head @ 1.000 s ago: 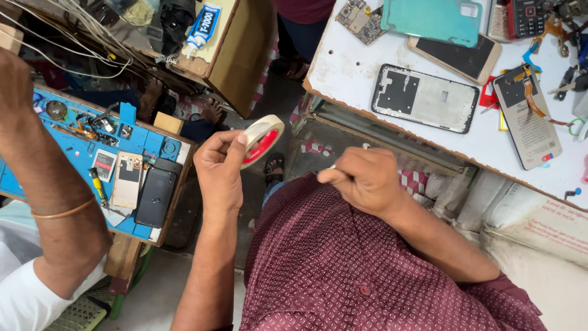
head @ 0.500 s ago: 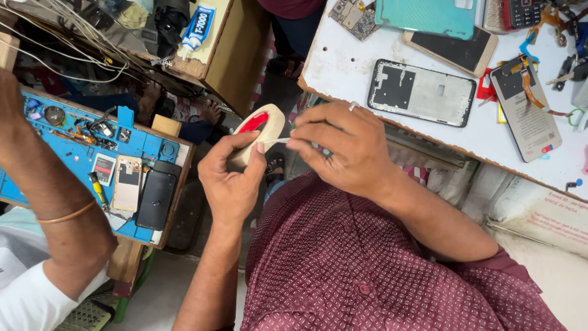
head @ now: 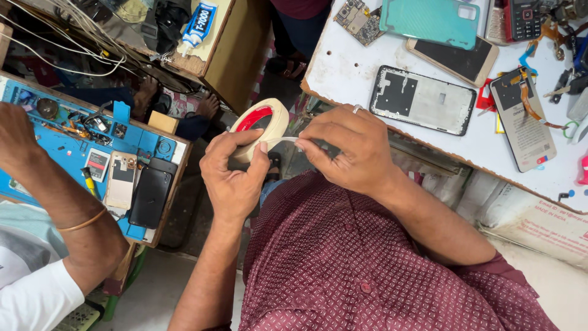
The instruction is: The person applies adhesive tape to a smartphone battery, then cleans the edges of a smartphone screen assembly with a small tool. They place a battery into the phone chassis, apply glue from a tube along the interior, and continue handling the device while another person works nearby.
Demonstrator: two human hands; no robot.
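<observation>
My left hand (head: pixel 231 173) grips a roll of cream masking tape (head: pixel 262 127) with a red inner core, held up in front of my chest. My right hand (head: pixel 349 147), a ring on one finger, pinches the loose end of the tape right beside the roll, where a short strip is pulled out between the two hands. Both hands hover over the gap between two benches, above my maroon patterned shirt (head: pixel 367 257).
A white bench (head: pixel 349 67) at upper right carries a black phone frame (head: pixel 421 100), a teal back cover (head: pixel 432 21), phones and small parts. To the left, a co-worker's arm (head: pixel 55 202) rests on a blue work mat (head: pixel 55 141) with phones and tools.
My right hand rose from my lap to the roll and took hold of the tape's end. The roll has moved up a little and tilted in my left hand.
</observation>
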